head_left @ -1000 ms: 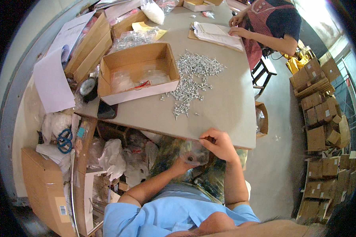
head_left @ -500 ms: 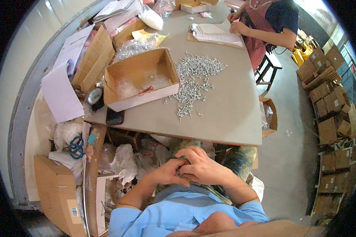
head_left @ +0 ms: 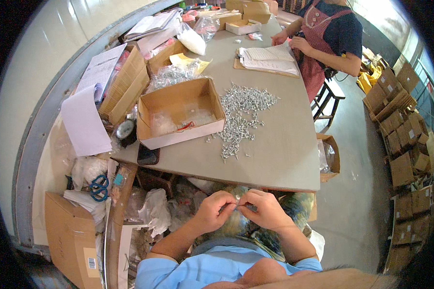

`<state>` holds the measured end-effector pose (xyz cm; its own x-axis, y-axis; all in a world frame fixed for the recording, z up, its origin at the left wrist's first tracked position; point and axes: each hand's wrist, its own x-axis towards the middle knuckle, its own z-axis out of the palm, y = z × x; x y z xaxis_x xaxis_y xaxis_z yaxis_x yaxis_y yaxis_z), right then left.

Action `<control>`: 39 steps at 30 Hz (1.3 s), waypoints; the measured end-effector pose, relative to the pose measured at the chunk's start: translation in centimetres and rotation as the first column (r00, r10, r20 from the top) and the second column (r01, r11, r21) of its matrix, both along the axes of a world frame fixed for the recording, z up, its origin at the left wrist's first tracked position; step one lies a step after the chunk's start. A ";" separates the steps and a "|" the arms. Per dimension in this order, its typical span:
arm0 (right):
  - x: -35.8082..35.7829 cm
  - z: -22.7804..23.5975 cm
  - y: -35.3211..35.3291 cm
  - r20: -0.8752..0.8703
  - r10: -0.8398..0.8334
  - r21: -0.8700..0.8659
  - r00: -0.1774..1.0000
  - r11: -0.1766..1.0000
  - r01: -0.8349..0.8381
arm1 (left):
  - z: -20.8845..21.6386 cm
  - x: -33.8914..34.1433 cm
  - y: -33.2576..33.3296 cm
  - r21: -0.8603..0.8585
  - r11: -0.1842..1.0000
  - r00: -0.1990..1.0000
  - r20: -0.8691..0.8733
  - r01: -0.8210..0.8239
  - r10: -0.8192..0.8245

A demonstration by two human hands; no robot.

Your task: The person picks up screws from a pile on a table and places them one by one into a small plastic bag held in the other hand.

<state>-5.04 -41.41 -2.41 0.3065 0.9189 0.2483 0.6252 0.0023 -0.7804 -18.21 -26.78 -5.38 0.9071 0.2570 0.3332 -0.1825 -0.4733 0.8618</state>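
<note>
Above my lap, just off the table's near edge, my left hand [head_left: 214, 211] and my right hand [head_left: 265, 210] meet fingertip to fingertip. Both are closed in a pinch. Whatever lies between the fingertips is too small to make out. Beyond them on the grey table [head_left: 279, 149] spreads a loose heap of silver screws [head_left: 246, 108]. To the heap's left stands an open cardboard box [head_left: 178, 136] with clear plastic bags [head_left: 166, 124] and a small red item [head_left: 185, 126] inside. A dark phone-like object [head_left: 148, 155] lies at the box's near corner.
Across the table a person in a checked apron [head_left: 318, 29] stands by a clipboard with papers [head_left: 270, 60]. Cartons and papers [head_left: 87, 115] crowd the left side, with blue-handled scissors [head_left: 99, 188] below. Stacked cardboard boxes [head_left: 402, 159] line the right, past a dark stool [head_left: 330, 98].
My hands were overlapped with fingers curled together; now they are drawn apart, meeting only at the fingertips. The view has shifted, so the table sits slightly lower.
</note>
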 end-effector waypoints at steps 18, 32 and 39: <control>4.1 -2.2 0.2 -0.011 -0.329 -0.021 0.944 0.944 0.328 | 11.3 11.3 22.2 0.358 0.751 0.831 0.287 -0.555 0.477; 5.4 -4.5 9.1 0.625 -0.108 -0.265 0.773 0.902 0.341 | 6.7 10.2 27.1 0.682 0.726 0.875 -0.298 -0.086 0.383; 6.4 -4.4 7.2 0.589 -0.159 -0.293 0.792 0.872 0.392 | 5.0 11.0 27.7 0.562 0.823 0.914 -0.288 -0.081 0.287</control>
<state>1.35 -34.22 -6.80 0.4874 0.8676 0.0987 0.8609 -0.4586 -0.2205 -7.24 0.91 -0.40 0.9407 0.3084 0.1415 0.2149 -0.8642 0.4549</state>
